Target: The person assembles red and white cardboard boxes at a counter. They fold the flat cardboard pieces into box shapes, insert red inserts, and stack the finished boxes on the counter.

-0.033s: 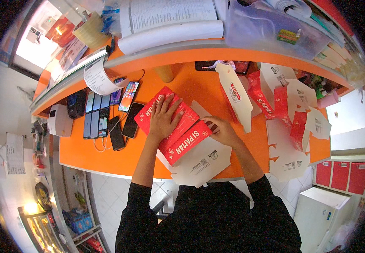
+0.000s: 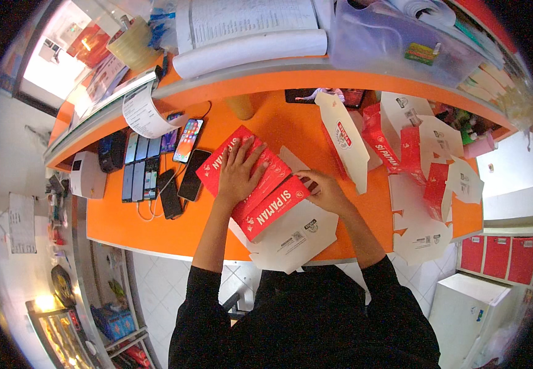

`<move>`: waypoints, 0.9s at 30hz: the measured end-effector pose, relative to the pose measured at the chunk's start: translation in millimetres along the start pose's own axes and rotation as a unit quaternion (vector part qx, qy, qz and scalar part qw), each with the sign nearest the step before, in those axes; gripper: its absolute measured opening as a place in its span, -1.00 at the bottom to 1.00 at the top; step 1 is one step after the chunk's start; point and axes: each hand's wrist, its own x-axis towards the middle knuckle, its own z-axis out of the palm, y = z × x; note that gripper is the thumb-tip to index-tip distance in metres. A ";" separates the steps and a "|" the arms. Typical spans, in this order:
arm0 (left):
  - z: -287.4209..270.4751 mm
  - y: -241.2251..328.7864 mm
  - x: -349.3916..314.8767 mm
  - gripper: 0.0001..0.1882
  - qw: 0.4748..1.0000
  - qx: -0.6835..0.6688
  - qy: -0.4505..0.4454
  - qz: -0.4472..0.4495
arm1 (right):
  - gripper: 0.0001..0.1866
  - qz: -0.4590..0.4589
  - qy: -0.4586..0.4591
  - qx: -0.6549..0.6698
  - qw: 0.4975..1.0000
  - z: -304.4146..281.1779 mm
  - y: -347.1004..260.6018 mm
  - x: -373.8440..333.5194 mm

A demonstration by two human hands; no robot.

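Observation:
In front of me lies a partly folded red-and-white cardboard box [image 2: 271, 212] on the orange desk [image 2: 156, 230]. My left hand [image 2: 240, 175] rests flat on its upper red panel, fingers stretched out and a little apart. At the right end of the red strip, my right hand [image 2: 320, 189] pinches the box's corner between thumb and fingers; the fingertips are partly hidden by the card. A pale flap [image 2: 300, 240] with dark printing spreads from the box toward my body and reaches the desk's front edge.
Right of the box stands another folded piece of card [image 2: 343, 141], and beyond it several flat box blanks [image 2: 420, 203] overlap. Several phones [image 2: 189, 175] with cables lie to the left, near a white device [image 2: 88, 175]. A raised shelf [image 2: 266, 80] runs along the back.

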 end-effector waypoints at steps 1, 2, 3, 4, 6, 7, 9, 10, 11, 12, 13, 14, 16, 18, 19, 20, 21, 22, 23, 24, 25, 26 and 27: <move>-0.2 -0.2 0.3 -0.47 1.000 -0.002 -0.001 -0.003 | -0.48 0.005 0.007 -0.019 1.000 0.9 -0.9 -1.6; -0.5 -0.2 0.6 -0.47 1.000 -0.003 -0.001 -0.003 | -0.49 -0.015 0.024 -0.030 0.999 2.9 -1.8 -2.9; -1.0 -0.6 1.8 -0.47 1.000 -0.004 0.000 -0.002 | -0.50 0.009 0.037 -0.068 0.997 6.3 -2.7 -3.3; -1.5 -0.4 1.7 -0.47 1.000 -0.005 0.001 -0.002 | -0.51 0.007 0.061 -0.098 0.993 11.1 -3.9 -5.0; -2.4 -1.4 4.8 -0.48 1.000 0.005 0.003 0.007 | -0.52 -0.010 0.102 -0.158 0.982 18.5 -4.1 -1.8; -2.7 -1.6 5.8 -0.48 1.000 0.010 0.004 0.010 | -0.51 -0.022 0.116 -0.185 0.976 21.9 -4.3 -0.8; -3.1 -1.5 6.5 -0.48 1.000 0.011 -0.001 0.007 | -0.51 -0.047 0.136 -0.211 0.967 26.9 -4.8 1.9; -3.0 -1.4 6.5 -0.48 1.000 0.011 -0.002 0.007 | -0.51 -0.060 0.143 -0.210 0.965 27.0 -4.9 3.0; -2.8 -1.4 6.7 -0.48 1.000 0.011 -0.001 0.007 | -0.50 -0.073 0.150 -0.210 0.963 26.0 -5.0 4.0; -2.3 -1.5 6.9 -0.47 1.000 0.011 0.000 0.008 | -0.50 -0.037 0.123 -0.164 0.978 23.6 -4.9 5.0; -2.1 -1.5 6.9 -0.47 1.000 0.012 0.002 0.009 | -0.50 -0.001 0.096 -0.117 0.988 19.1 -4.6 4.7; -1.6 -1.9 7.4 -0.47 1.000 0.012 0.001 0.008 | -0.49 0.034 0.069 -0.069 0.995 14.3 -4.1 4.8; -0.5 -2.2 7.7 -0.47 1.000 0.011 0.003 0.009 | -0.48 0.028 0.032 -0.037 0.998 4.1 -1.7 5.4; 0.5 -2.6 8.1 -0.47 1.000 0.009 0.007 0.009 | -0.46 0.010 0.009 -0.010 1.000 -3.9 2.2 5.4; 0.8 -2.8 8.3 -0.47 1.000 0.009 0.012 0.010 | -0.45 -0.007 0.003 0.001 1.000 -5.9 4.6 6.1; 1.1 -2.7 8.3 -0.47 1.000 0.010 0.010 0.011 | -0.45 -0.023 -0.004 0.012 1.000 -7.4 7.2 6.6; 1.1 -2.9 8.3 -0.47 1.000 0.012 0.008 0.010 | -0.43 -0.034 -0.012 0.001 0.999 -8.3 10.1 7.5; 1.1 -2.8 8.1 -0.47 1.000 0.014 0.006 0.010 | -0.41 -0.042 -0.020 -0.010 0.999 -8.4 12.9 8.4; 1.1 -2.8 7.9 -0.47 1.000 0.015 0.004 0.008 | -0.38 -0.044 -0.030 -0.026 0.998 -8.6 15.6 9.0; 0.9 -2.7 7.8 -0.47 1.000 0.015 0.001 0.006 | -0.40 -0.053 -0.040 -0.023 0.998 -8.5 18.0 10.1; 0.8 -2.5 7.6 -0.46 1.000 0.014 0.001 0.006 | -0.43 -0.056 -0.051 -0.025 0.997 -8.2 20.0 11.0; 0.8 -2.4 7.7 -0.46 1.000 0.017 -0.003 0.005 | -0.45 -0.080 -0.054 -0.031 0.995 -7.8 21.5 12.1; 0.5 -2.3 7.6 -0.46 1.000 0.018 -0.004 0.006 | -0.47 -0.050 -0.066 -0.027 0.996 -6.9 22.3 13.4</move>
